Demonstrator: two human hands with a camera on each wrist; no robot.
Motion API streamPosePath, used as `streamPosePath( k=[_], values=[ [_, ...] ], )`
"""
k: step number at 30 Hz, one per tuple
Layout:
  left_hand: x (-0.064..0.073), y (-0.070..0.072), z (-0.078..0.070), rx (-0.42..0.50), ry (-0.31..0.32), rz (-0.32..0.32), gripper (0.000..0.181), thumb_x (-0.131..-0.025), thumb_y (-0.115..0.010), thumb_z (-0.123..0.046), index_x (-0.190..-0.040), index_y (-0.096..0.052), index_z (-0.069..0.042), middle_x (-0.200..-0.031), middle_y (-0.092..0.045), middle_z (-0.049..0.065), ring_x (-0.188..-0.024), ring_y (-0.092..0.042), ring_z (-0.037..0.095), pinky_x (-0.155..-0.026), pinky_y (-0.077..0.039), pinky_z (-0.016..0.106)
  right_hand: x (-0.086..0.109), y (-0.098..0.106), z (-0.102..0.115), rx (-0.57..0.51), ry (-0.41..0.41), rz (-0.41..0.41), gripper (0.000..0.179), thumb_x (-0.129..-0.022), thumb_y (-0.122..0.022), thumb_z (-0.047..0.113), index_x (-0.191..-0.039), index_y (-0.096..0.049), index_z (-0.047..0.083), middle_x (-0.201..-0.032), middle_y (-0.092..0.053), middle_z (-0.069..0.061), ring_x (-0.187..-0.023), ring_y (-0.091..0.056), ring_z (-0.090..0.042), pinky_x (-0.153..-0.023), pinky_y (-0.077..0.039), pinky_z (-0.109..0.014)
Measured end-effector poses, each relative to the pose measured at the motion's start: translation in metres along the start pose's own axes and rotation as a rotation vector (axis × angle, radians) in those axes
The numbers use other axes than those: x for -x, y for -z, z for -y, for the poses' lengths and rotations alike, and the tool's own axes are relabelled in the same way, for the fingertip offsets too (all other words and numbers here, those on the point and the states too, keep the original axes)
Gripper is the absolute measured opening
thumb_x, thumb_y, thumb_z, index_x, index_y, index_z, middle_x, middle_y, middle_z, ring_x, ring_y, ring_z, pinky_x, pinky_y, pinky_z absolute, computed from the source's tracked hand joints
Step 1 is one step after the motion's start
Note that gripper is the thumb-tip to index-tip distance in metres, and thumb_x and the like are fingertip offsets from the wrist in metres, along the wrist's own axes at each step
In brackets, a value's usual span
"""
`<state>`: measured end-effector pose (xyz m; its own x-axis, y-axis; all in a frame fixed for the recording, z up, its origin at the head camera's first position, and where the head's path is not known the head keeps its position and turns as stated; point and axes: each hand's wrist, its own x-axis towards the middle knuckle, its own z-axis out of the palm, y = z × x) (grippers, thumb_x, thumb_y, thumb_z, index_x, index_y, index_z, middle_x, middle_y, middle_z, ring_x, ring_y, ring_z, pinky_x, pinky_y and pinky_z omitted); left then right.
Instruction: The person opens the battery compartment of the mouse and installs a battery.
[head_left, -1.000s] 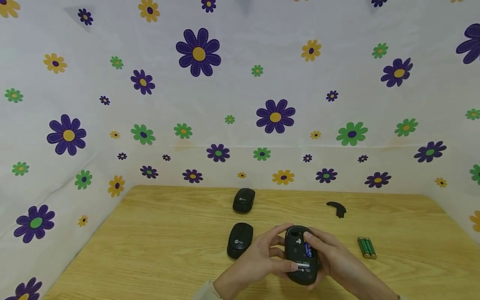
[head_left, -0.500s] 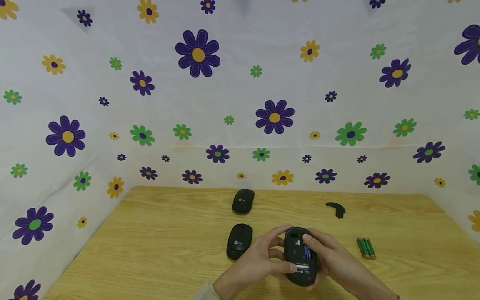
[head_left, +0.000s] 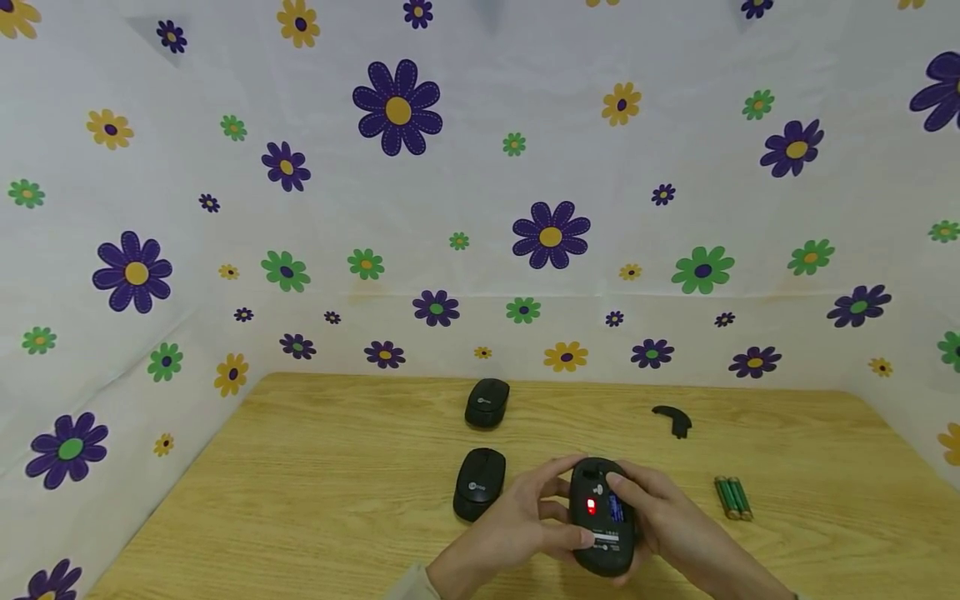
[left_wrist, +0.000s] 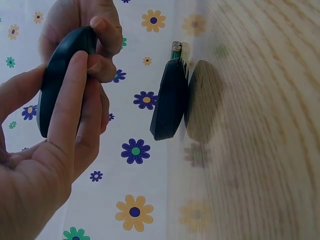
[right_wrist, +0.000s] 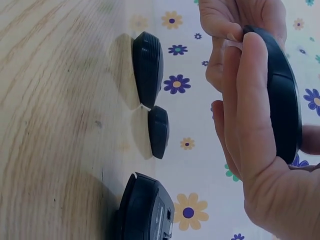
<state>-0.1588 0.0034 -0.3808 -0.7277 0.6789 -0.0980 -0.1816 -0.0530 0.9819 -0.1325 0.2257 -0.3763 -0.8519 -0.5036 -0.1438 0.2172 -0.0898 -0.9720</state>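
A black computer mouse (head_left: 602, 546) is held up over the table with its underside facing the head camera. Its battery bay lies uncovered, with a blue battery (head_left: 616, 508) inside, and a red light (head_left: 592, 506) glows at the sensor. My left hand (head_left: 517, 521) grips the left side, thumb across the lower label. From the right, my right hand (head_left: 660, 517) holds it, thumb on the underside by the top of the bay. Fingers of both hands wrap the mouse's top shell (right_wrist: 284, 100) in the right wrist view.
Two black mice, a nearer one (head_left: 480, 483) and a farther one (head_left: 487, 403), stand left of the hands. Another mouse (right_wrist: 150, 210) lies underside up in the right wrist view. Two green batteries (head_left: 732, 497) and a curved black cover piece (head_left: 673, 421) lie at right.
The red light on the mouse's underside has come on; it was dark in both earlier frames. Both hands keep their hold almost unmoved.
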Motion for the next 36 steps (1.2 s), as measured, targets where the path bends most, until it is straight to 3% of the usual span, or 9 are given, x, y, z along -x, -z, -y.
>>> streamPosePath(
  k=[8,14,31,36],
  values=[
    [0.000,0.000,-0.001,0.021,0.018,-0.005,0.075,-0.086,-0.068,0.013,-0.152,-0.047,-0.016,-0.115,-0.060,0.011,-0.094,-0.064,0.020,-0.074,-0.064,0.038,0.000,0.003,0.001,-0.023,0.006,0.058,0.056,-0.107,-0.035,0.009,-0.150,-0.015,-0.019,-0.121,-0.058,-0.019,-0.100,-0.069,-0.034,-0.066,-0.064,-0.041],
    [0.000,0.001,-0.001,0.023,0.009,0.005,0.075,-0.085,-0.067,0.014,-0.151,-0.047,-0.014,-0.115,-0.060,0.011,-0.094,-0.065,0.020,-0.073,-0.064,0.037,0.000,0.001,0.001,0.014,-0.012,0.027,0.059,-0.108,-0.037,0.011,-0.151,-0.011,-0.019,-0.121,-0.058,-0.017,-0.099,-0.069,-0.034,-0.066,-0.064,-0.042],
    [-0.005,-0.001,0.000,0.028,0.000,0.003,0.075,-0.087,-0.068,0.011,-0.153,-0.046,-0.017,-0.116,-0.060,0.010,-0.095,-0.065,0.020,-0.075,-0.064,0.040,0.001,0.012,0.000,-0.005,-0.002,0.048,0.064,-0.109,-0.038,0.012,-0.153,-0.002,-0.018,-0.126,-0.058,-0.018,-0.101,-0.069,-0.036,-0.069,-0.064,-0.044],
    [-0.010,0.000,-0.004,-0.020,0.004,-0.022,0.075,-0.087,-0.069,0.010,-0.153,-0.045,-0.017,-0.116,-0.059,0.009,-0.094,-0.065,0.019,-0.074,-0.064,0.039,-0.001,0.017,0.002,0.006,0.013,0.035,0.066,-0.107,-0.040,0.010,-0.153,-0.002,-0.017,-0.131,-0.055,-0.017,-0.105,-0.068,-0.035,-0.072,-0.064,-0.047]
  ],
)
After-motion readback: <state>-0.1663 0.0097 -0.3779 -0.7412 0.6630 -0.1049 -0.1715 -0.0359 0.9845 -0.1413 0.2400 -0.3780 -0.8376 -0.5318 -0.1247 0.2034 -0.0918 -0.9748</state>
